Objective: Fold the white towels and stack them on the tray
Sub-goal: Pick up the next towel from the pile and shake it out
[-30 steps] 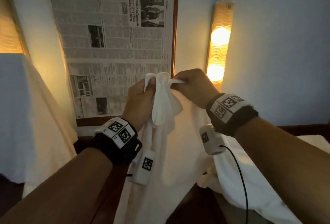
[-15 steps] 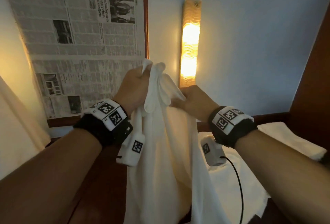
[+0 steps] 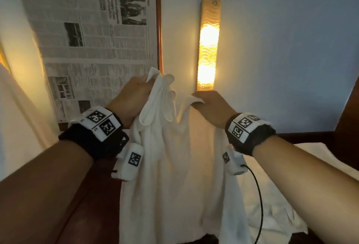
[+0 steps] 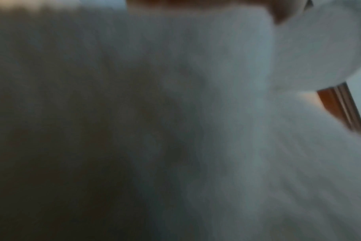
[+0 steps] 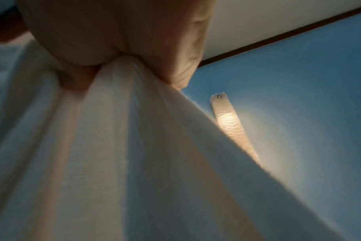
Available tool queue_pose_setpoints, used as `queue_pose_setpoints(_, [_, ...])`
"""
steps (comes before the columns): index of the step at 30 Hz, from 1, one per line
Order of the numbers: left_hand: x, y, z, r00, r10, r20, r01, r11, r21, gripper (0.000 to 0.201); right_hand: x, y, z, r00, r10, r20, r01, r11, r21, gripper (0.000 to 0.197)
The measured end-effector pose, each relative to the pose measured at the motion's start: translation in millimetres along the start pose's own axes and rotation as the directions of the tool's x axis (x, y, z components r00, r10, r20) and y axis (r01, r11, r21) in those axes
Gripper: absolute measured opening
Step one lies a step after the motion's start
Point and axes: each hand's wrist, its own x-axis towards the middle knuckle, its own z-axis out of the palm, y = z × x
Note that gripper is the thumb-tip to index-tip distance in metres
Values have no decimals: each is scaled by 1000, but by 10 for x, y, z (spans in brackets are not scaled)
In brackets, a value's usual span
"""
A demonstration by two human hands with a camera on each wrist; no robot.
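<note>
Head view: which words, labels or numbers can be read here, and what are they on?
Newspaper on the wall: headline and columns too blurred to read.
Left wristband: "L7", uncertain; otherwise square code patterns.
Right wristband: code patterns only.
Towel: no text.

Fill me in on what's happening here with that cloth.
A person is holding a large white terry towel up in the air in front of a blue wall. The left hand grips a bunched corner of its top edge, and the right hand pinches another part of that edge; the right wrist view shows the fabric gathered in that grip. The rest hangs down in loose folds, not yet folded. More white cloth lies lower right. A glowing amber wall lamp is behind. No tray is visible.
</note>
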Motion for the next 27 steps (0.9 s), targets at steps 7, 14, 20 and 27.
queue_pose_setpoints(7, [-104, -16, 214, 993, -38, -107, 21, 987, -158, 25, 245, -446, -150, 984, -111, -140, 112, 994, -2, 14])
queue_pose_setpoints(14, [-39, 111, 82, 974, 117, -196, -117, 993, 14, 34, 91, -564, -59, 996, -75, -50, 80, 990, 120, 23])
queue_pose_setpoints(20, [-78, 175, -350, 949, 192, -248, -167, 979, 121, 36, -237, -202, 328, 983, 162, 84, -159, 987, -36, 22])
queue_pose_setpoints(27, [-340, -248, -900, 986, 106, -127, -93, 990, 103, 34, -559, 237, 747, 938, 347, -15, -346, 927, -144, 25])
